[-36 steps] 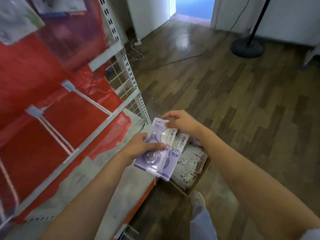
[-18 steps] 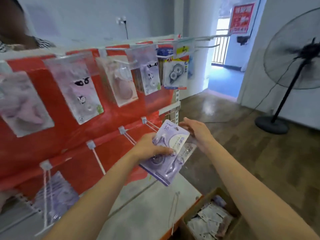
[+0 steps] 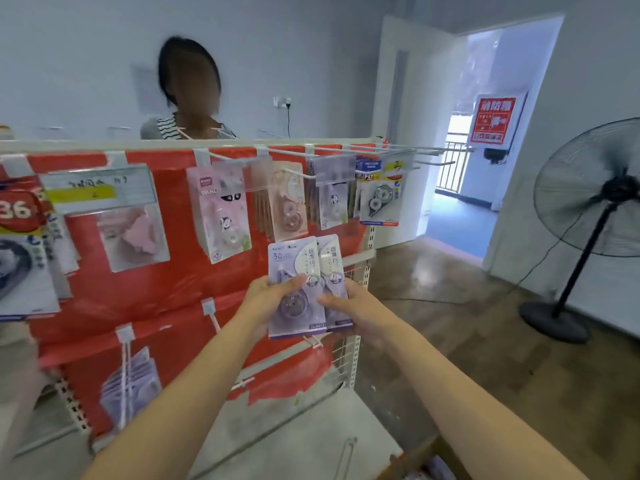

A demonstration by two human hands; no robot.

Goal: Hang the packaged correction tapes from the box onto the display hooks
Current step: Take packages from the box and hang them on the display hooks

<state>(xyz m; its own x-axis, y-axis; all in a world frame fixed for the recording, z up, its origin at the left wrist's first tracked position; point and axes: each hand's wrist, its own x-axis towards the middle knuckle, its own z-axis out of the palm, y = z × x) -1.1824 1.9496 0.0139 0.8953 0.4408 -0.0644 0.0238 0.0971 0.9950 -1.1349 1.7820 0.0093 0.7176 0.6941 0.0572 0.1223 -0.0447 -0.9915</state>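
Purple correction tape packs (image 3: 297, 289), two overlapped and upright, are gripped by the left hand (image 3: 273, 292) at the left edge and the right hand (image 3: 349, 304) at the right, before the red display panel (image 3: 166, 292).

purple correction-tape packs (image 3: 304, 289): glossy clear plastic over printed card | red backing sheet (image 3: 180, 289): shiny, wrinkled plastic film | white display hooks (image 3: 346, 152): painted metal wire | brown floor (image 3: 485, 341): polished wood-look planks
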